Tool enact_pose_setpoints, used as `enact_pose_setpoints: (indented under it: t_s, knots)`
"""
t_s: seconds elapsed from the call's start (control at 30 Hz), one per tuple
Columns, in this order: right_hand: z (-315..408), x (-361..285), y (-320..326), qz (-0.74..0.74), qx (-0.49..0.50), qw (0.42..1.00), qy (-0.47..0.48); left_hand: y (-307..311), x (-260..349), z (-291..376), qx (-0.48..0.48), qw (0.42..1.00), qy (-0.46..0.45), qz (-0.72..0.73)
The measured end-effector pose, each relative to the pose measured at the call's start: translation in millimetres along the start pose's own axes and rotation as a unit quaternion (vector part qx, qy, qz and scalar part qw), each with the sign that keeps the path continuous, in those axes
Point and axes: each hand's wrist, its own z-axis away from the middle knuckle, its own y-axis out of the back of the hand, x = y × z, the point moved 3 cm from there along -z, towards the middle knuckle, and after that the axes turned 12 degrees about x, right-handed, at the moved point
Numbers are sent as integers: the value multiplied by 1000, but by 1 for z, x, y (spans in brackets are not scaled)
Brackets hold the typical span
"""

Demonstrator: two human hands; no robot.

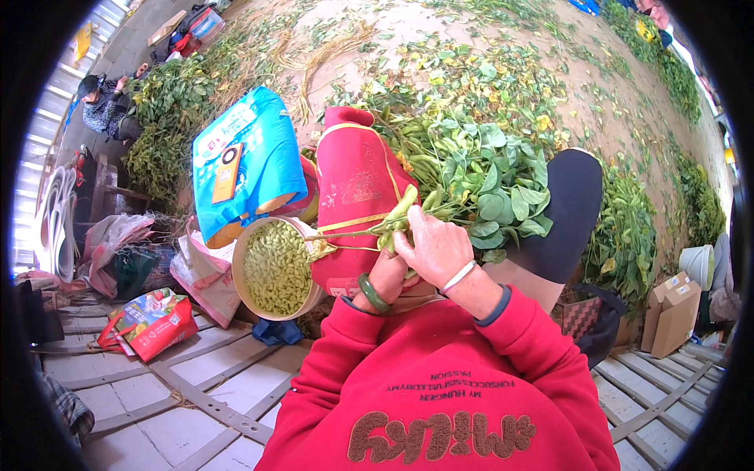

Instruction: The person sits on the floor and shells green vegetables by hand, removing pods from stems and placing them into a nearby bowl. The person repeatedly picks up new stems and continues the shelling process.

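My left hand (387, 272), with a green bangle at its wrist, grips pods of a soybean stalk (347, 234) in front of my lap. The fingers of my right hand (435, 238), white bangle at the wrist, close on the pods from the other side. A plump green pod (405, 201) sticks up just beyond the fingertips. Heaped across my lap are leafy soybean plants (489, 182) full of pods. Left of my hands stands a bucket (237, 259) holding many shelled green beans (274, 268). Red cloth (359, 176) tied with yellow cord covers my left leg.
A blue plastic bag (271, 135) bears an orange device (227, 176). Another person (106, 109) sits far left by piled plants (171, 118). A red shopping bag (153, 324) lies lower left. Cardboard boxes (671, 315) and a white bucket (695, 265) stand right. Leaves litter the floor (412, 29).
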Motion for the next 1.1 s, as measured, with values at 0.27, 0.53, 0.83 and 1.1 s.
enact_pose_setpoints:
  t_s: [0.27,0.53,0.83,1.1]
  knots:
    - [-2,6,-10,-83,73,993,32,-4,11,7,-65,991,120,5]
    - [2,28,-8,-281,87,955,-34,6,17,11,-26,984,134,111]
    - [4,37,-4,-291,97,951,-51,-1,26,19,-129,954,93,253]
    - [9,20,5,-262,82,961,34,7,7,2,31,968,98,227]
